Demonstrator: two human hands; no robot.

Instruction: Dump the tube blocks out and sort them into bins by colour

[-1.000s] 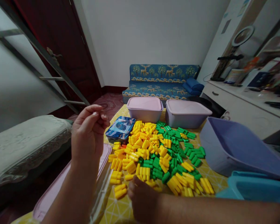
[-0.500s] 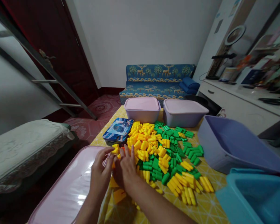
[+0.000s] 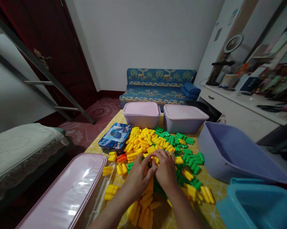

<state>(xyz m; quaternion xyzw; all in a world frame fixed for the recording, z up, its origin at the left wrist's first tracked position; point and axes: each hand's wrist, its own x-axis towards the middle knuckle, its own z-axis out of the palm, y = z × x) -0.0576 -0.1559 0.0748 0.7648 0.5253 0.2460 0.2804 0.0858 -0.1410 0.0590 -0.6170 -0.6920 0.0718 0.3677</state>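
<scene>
Both hands sit mid-frame on the heap of small yellow plastic pegs (image 3: 143, 143), green plastic pegs (image 3: 190, 156) just right of them. Left hand (image 3: 138, 175) and right hand (image 3: 166, 170) touch at the fingertips, fingers half curled, palms down on yellow. Cannot tell if either pinches a peg. Best handled, likely, by raking low along the yellow patterned cloth (image 3: 218, 192), keeping green out.
</scene>
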